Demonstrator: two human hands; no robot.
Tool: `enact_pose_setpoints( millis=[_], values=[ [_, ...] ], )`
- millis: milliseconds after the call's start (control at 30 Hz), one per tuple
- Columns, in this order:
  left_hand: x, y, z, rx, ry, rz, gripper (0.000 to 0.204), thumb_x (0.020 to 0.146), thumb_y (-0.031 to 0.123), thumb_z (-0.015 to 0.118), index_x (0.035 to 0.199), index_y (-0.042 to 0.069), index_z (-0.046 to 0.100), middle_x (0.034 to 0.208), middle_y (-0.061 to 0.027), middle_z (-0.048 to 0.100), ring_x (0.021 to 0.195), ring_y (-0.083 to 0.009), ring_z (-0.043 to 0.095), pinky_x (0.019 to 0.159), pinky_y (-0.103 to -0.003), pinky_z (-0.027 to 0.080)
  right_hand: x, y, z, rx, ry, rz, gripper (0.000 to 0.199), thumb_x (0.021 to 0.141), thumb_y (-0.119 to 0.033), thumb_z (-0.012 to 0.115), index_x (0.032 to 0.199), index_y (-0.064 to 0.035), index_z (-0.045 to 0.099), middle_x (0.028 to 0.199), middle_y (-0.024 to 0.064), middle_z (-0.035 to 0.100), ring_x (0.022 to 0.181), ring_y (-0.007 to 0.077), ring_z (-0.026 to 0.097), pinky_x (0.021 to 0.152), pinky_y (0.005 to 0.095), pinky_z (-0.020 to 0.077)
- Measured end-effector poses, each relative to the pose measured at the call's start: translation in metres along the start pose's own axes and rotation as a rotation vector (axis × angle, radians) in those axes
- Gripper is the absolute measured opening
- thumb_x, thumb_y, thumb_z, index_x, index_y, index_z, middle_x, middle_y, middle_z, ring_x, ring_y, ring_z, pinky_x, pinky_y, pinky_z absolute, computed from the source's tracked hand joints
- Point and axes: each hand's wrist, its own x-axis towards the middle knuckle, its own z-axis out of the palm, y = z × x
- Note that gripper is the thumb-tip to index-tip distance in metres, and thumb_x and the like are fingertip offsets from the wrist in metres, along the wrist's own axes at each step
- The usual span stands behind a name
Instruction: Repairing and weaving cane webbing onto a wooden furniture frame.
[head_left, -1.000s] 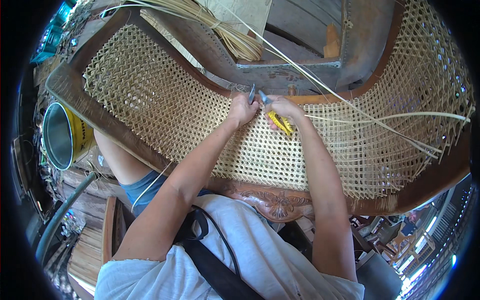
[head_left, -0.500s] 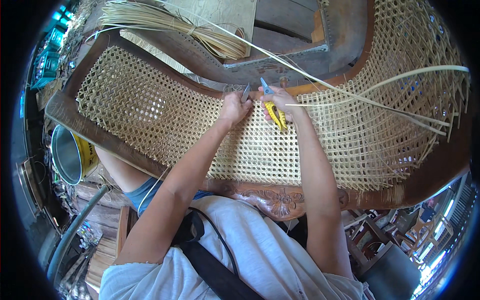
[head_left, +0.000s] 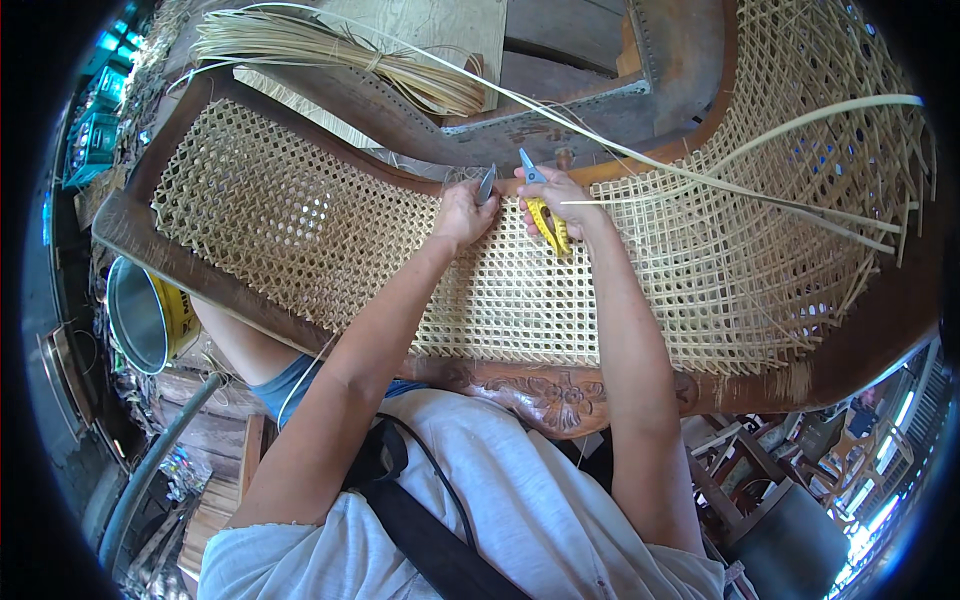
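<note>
Gripping a pointed blade (head_left: 487, 184) in curled left hand (head_left: 463, 215). Clasping yellow-handled snips (head_left: 546, 223) in closed right hand (head_left: 564, 194), over woven cane (head_left: 510, 295)

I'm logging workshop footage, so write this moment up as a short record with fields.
Left grip: holding a pointed metal blade
Right grip: holding yellow-handled cutters
Work surface: woven cane panel in a wooden frame
Loose strips: across the panel's right side
Beyond the frame: tied cane bundle
Far left: yellow bucket, tilted
</note>
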Motion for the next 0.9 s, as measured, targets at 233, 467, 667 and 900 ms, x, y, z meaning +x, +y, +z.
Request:
enact_pose_setpoints(
  millis=[233,467,667,900],
  values=[
    [-0.003,0.025,-0.011,0.023,-0.044,-0.142,0.022,0.085,0.015,0.065,0.1,0.0,0.069,0.075,-0.016,0.069,0.066,-0.0225,0.067,0.067,-0.035,0.053,0.003,0.003,-0.003,0.025,-0.015,-0.001,0.053,0.094,-0.013,0.057,0.141,-0.0071,0.035,0.079,0.0063,0.056,0.059,0.0154,0.058,0.051,0.0312,0.0531],
    [0.002,0.016,-0.011,0.08,-0.085,-0.122,0.023,0.084,0.015,0.066,0.101,0.001,0.07,0.073,-0.0132,0.069,0.066,-0.0215,0.067,0.066,-0.035,0.053,0.004,0.004,-0.001,0.029,-0.024,-0.001,0.052,0.093,-0.014,0.058,0.14,-0.0069,0.036,0.081,0.0068,0.056,0.062,0.0162,0.059,0.054,0.0323,0.0548],
    [-0.002,0.015,-0.014,-0.032,-0.117,0.004,0.024,0.082,0.014,0.066,0.103,0.003,0.069,0.099,-0.0226,0.067,0.09,-0.0362,0.066,0.082,-0.041,0.052,0.006,0.006,-0.003,0.03,0.003,-0.018,0.05,0.093,-0.015,0.059,0.138,-0.0059,0.037,0.082,0.0078,0.057,0.062,0.0169,0.06,0.055,0.033,0.0554],
    [0.009,0.012,-0.014,0.146,-0.145,0.243,0.017,0.083,0.007,0.064,0.1,0.002,0.067,0.094,-0.0185,0.065,0.084,-0.0354,0.064,0.078,-0.04,0.052,0.013,0.004,-0.009,0.054,-0.013,-0.032,0.05,0.092,-0.014,0.061,0.137,-0.0052,0.039,0.086,0.0109,0.058,0.06,0.0176,0.061,0.053,0.033,0.0556]
  ],
)
